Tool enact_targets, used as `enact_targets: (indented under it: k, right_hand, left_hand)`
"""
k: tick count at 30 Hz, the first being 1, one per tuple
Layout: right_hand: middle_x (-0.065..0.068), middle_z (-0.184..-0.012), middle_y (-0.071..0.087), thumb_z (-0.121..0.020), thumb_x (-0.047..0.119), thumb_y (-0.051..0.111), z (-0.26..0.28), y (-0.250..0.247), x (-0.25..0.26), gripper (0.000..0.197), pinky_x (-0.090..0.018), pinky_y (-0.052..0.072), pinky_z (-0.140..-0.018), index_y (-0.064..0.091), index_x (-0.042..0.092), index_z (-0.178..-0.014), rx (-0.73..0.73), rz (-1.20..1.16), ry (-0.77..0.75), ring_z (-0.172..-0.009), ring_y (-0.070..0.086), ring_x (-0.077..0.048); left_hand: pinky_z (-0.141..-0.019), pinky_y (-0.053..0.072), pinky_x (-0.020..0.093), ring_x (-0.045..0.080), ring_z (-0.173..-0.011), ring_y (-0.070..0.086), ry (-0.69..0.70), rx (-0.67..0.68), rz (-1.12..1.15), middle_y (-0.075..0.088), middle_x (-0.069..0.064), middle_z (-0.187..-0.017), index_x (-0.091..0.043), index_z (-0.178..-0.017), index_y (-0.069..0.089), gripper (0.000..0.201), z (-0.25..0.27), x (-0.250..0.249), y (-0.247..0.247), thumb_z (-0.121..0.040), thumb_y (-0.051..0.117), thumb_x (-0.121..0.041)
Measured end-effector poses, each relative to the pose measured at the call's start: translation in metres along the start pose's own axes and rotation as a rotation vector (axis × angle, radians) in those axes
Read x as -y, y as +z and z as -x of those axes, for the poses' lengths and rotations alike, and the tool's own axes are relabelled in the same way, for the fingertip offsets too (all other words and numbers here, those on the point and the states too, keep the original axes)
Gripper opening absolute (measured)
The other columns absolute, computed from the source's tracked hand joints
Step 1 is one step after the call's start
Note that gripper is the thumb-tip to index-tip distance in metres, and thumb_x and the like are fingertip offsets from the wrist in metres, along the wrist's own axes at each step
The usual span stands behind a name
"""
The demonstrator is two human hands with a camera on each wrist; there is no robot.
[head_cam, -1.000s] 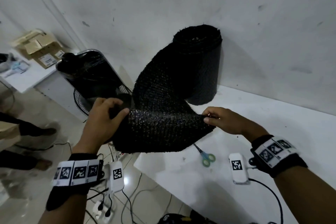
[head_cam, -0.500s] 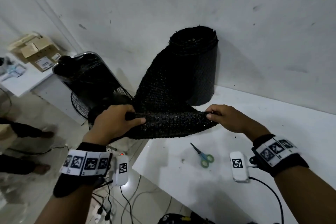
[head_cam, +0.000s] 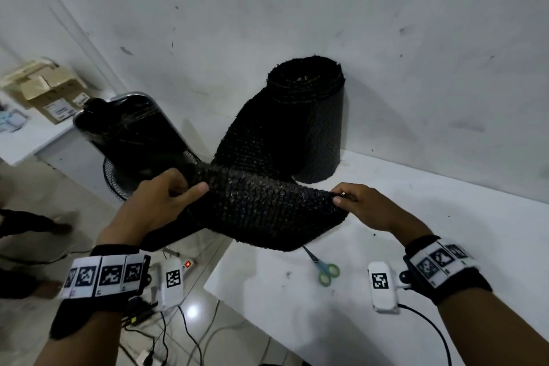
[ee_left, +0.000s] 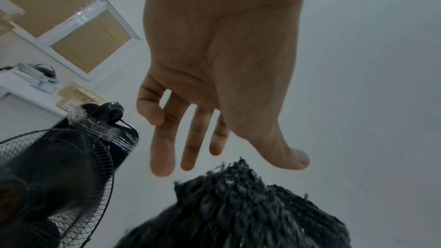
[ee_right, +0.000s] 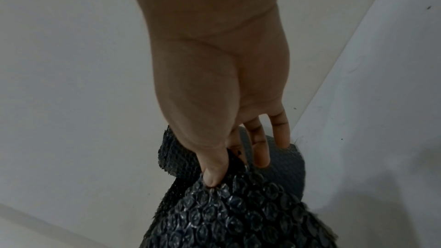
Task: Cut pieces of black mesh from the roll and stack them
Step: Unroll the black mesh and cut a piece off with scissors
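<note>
The black mesh roll (head_cam: pixel 315 128) stands upright on the white table (head_cam: pixel 445 232) against the wall. Its loose end (head_cam: pixel 261 211) stretches toward me and droops over the table's left corner. My right hand (head_cam: pixel 344 197) pinches the sheet's right edge; the right wrist view shows the thumb and fingers of that hand (ee_right: pixel 229 161) clamped on the mesh (ee_right: pixel 238 214). My left hand (head_cam: pixel 184 190) is at the sheet's left edge. In the left wrist view this hand (ee_left: pixel 238 129) has straight, spread fingers, and the mesh (ee_left: pixel 238 210) lies just below them. Green-handled scissors (head_cam: pixel 325 269) lie on the table, partly under the sheet.
A black standing fan (head_cam: pixel 133 140) wrapped in plastic stands left of the table, close behind my left hand, and fills the left of the wrist view (ee_left: pixel 59 167). Cardboard boxes (head_cam: pixel 50 95) sit on a far-left table. Cables and a power strip (head_cam: pixel 187 263) lie on the floor.
The mesh flap has come closer and droops lower over the table corner. My left hand's fingers have straightened from their earlier grip. My right hand keeps its pinch.
</note>
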State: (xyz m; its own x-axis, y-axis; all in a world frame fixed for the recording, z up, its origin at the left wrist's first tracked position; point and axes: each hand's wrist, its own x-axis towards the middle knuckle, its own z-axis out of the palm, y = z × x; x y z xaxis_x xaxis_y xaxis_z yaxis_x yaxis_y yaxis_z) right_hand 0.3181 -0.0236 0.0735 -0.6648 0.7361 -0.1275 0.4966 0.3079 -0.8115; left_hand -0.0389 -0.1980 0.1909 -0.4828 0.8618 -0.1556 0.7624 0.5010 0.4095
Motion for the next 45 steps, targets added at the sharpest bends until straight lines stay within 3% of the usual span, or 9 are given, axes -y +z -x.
enact_targets:
  k: [5,9,16,21,26,33,36,41,45]
  right_hand:
    - [0.015,-0.091,0.068,-0.1,0.021,0.057,0.0,0.003,0.007,0.016,-0.013,0.043,-0.074,0.063,0.035,-0.097,-0.007,0.007,-0.038,-0.081,0.059,0.006]
    - [0.007,-0.092,0.069,-0.1,0.023,0.057,-0.006,0.009,0.015,0.011,-0.026,0.048,-0.08,0.065,0.031,-0.099,-0.007,0.013,-0.055,-0.087,0.063,-0.008]
    - [0.007,-0.089,0.072,-0.096,0.025,0.063,0.001,0.018,0.021,0.007,-0.015,0.047,-0.075,0.066,0.031,-0.098,-0.017,-0.059,-0.059,-0.082,0.066,-0.002]
    - [0.004,-0.083,0.072,-0.095,0.018,0.066,0.0,0.028,0.024,0.01,-0.008,0.044,-0.069,0.067,0.027,-0.09,-0.092,-0.111,-0.086,-0.075,0.064,0.001]
    - [0.005,-0.086,0.073,-0.094,0.024,0.066,-0.004,0.037,0.024,0.004,-0.021,0.049,-0.077,0.07,0.024,-0.092,-0.118,-0.137,-0.069,-0.083,0.067,-0.005]
    - [0.013,-0.099,0.069,-0.082,0.034,0.08,0.012,0.062,-0.019,0.026,-0.011,0.046,-0.074,0.065,0.031,-0.102,-0.102,-0.279,0.123,-0.08,0.06,-0.005]
    - [0.007,-0.087,0.069,-0.082,0.023,0.079,0.025,0.092,-0.065,0.02,-0.006,0.041,-0.065,0.067,0.02,-0.097,-0.063,-0.121,0.256,-0.084,0.064,-0.012]
    - [-0.006,-0.096,0.068,-0.087,0.026,0.07,0.028,0.134,-0.098,0.012,-0.034,0.054,-0.077,0.06,0.021,-0.091,0.084,0.142,0.32,-0.091,0.064,-0.025]
    - [0.0,-0.116,0.06,-0.092,0.039,0.058,0.031,0.152,-0.101,0.028,-0.035,0.047,-0.086,0.055,0.021,-0.113,0.098,0.5,0.257,-0.107,0.057,-0.025]
  left_hand:
    - [-0.092,0.046,0.028,0.011,-0.103,0.059,0.202,-0.209,0.083,0.062,-0.009,-0.113,-0.026,-0.121,0.06,0.061,0.007,-0.034,0.005,-0.073,0.076,-0.06]
    - [-0.093,0.049,0.025,0.003,-0.095,0.057,0.433,0.091,0.011,0.055,-0.01,-0.133,-0.028,-0.143,0.049,0.07,0.012,-0.072,0.045,-0.082,0.076,-0.048]
    - [-0.09,0.054,0.044,0.017,-0.104,0.062,0.363,0.116,-0.087,0.065,-0.006,-0.115,-0.036,-0.114,0.064,0.022,-0.009,-0.062,0.073,-0.092,0.068,-0.037]
    - [-0.086,0.056,0.042,-0.001,-0.063,0.05,0.339,0.084,-0.064,0.067,-0.005,-0.119,-0.032,-0.116,0.067,0.025,-0.012,-0.053,0.069,-0.092,0.069,-0.038]
    - [-0.087,0.057,0.041,0.015,-0.094,0.062,0.366,0.181,0.0,0.058,-0.004,-0.126,-0.029,-0.135,0.056,0.048,-0.005,-0.063,0.08,-0.091,0.069,-0.043]
    - [-0.087,0.053,0.046,0.024,-0.097,0.06,0.353,0.109,-0.137,0.056,-0.003,-0.105,-0.028,-0.111,0.065,0.018,-0.001,-0.06,0.1,-0.094,0.065,-0.033]
    - [-0.085,0.052,0.043,0.023,-0.096,0.06,0.343,0.123,-0.2,0.054,-0.006,-0.107,-0.029,-0.113,0.064,0.018,0.013,-0.058,0.108,-0.095,0.063,-0.031]
    - [-0.094,0.048,0.048,0.019,-0.094,0.061,0.312,0.121,-0.235,0.054,-0.011,-0.107,-0.031,-0.111,0.065,0.019,0.024,-0.053,0.114,-0.092,0.065,-0.034]
    - [-0.095,0.048,0.048,0.017,-0.095,0.06,0.284,0.138,-0.217,0.053,-0.01,-0.109,-0.032,-0.111,0.063,0.021,0.033,-0.049,0.116,-0.09,0.067,-0.033]
